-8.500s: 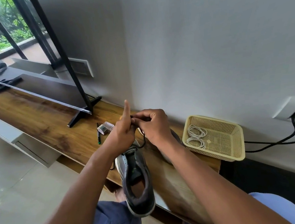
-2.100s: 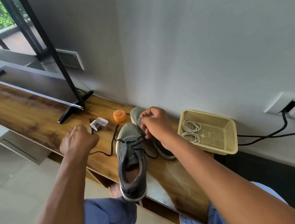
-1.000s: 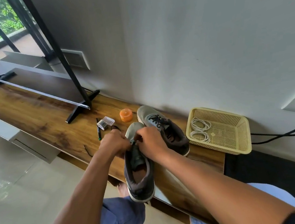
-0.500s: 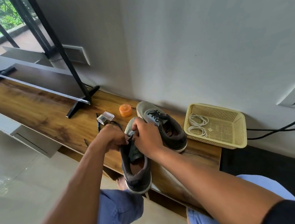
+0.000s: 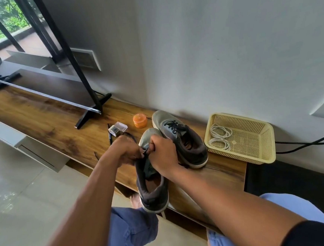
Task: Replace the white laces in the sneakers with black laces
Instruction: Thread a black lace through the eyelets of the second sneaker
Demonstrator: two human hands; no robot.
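a home living room: television [image 5: 44, 87] on wooden console [image 5: 40, 120]

The wooden desk [image 5: 40, 120] carries, along its back edge, a television's black foot [image 5: 92, 111], a small clear box [image 5: 118, 128], an orange jar [image 5: 140, 120], a laced grey sneaker [image 5: 180, 139] and a yellow basket [image 5: 256, 144] at the right end; a second sneaker [image 5: 151, 184] overhangs the front edge.

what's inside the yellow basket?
Two coiled white laces lie at the left end of the basket; a small pale tag sits beside them. The rest of the floor looks bare, though the near wall hides its front edge.
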